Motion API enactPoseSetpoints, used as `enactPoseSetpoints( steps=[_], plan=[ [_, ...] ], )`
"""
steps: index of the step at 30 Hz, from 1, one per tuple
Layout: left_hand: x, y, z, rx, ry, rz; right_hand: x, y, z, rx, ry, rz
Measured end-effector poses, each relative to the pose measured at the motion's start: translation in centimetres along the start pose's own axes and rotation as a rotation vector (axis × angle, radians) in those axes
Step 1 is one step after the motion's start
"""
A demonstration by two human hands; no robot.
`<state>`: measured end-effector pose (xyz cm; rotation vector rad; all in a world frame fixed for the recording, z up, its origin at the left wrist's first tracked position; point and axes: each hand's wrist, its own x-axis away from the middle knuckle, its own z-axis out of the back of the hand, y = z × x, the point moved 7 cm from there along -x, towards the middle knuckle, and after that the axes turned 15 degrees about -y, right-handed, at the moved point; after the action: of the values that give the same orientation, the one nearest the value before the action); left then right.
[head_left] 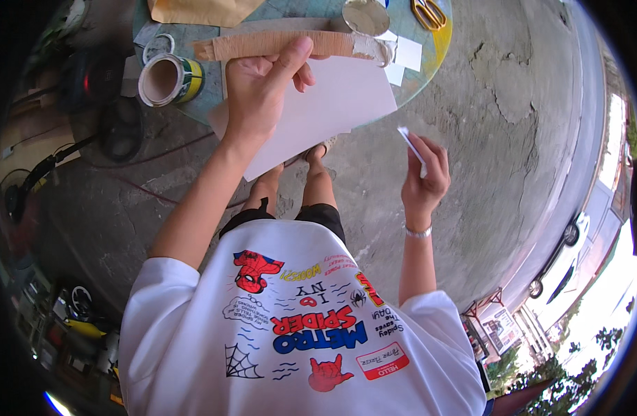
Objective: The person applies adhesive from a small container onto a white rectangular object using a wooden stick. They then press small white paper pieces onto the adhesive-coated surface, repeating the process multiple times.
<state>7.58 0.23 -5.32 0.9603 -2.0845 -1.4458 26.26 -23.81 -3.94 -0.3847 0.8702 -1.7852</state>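
Over the near side of the table (440, 55), the left hand (264, 80) pinches the tan strip (263, 46) by its middle, thumb on top, leaving both ends unsupported. Off to the right, the right hand (427, 170) grips a white card (412, 149) between thumb and fingers, well apart from the strip. With only that mid-length pinch, the strip could tip or twist; its right end bears a white coat (370, 48) (wet or dry, I cannot tell), which might smear on the sheet (332, 104) beneath. That sheet overhangs the near edge, so a brush of the forearm could drag it off. The open can (193, 80) stands near the left edge, where a stray elbow could topple it. As for writing, the shirt (186, 360) carries legible red, blue, black and yellow lettering, upside down; the can's green-and-yellow label is too small to read.
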Motion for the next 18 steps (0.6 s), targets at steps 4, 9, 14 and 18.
enactPoseSetpoints(
  steps=[4,9,14,18],
  plan=[
    [0.3,-1.8,-0.8,0.014,-0.04,0.028,-1.2,-0.7,-1.8,0.426,0.052,0.331],
    [0.6,-2.3,-0.4,0.005,-0.038,0.003,-1.5,0.8,-2.9,0.475,0.093,0.369],
    [0.9,-2.5,-0.1,-0.016,-0.1,-0.03,-1.3,1.5,-3.8,0.447,0.074,0.306],
    [0.8,-3.0,0.5,-0.003,-0.091,-0.059,-1.2,0.4,-3.5,0.485,0.054,0.301]
  ],
)
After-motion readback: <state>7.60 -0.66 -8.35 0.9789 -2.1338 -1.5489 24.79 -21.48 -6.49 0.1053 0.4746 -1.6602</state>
